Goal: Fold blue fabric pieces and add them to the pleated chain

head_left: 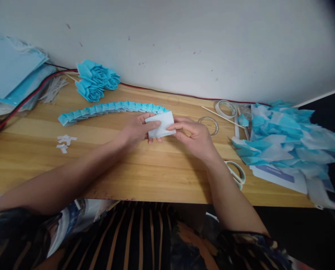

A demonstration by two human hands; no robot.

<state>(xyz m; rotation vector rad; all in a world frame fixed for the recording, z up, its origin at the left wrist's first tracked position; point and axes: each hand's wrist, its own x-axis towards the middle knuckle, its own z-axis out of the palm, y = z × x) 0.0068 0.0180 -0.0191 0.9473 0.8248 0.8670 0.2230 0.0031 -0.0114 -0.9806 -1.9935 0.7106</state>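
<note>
Between my two hands is a small folded white sheet (161, 125), held up over the middle of the table. My left hand (139, 129) grips its left side, thumb across the front and fingers behind. At the sheet's right edge, my right hand (194, 133) pinches it between thumb and fingers. Just behind lies a curved row of folded blue pieces (108, 108), its right end partly hidden by the sheet. Whether the sheet is paper or thin fabric I cannot tell.
Blue rose-like flowers (95, 80) lie at the back left. Small white strips (66, 140) sit at the left. To the right are tape rolls (226, 108), a thin stick (220, 116), scissors (236, 174) and a heap of blue-white sheets (291, 138). A cable (167, 91) runs along the wall.
</note>
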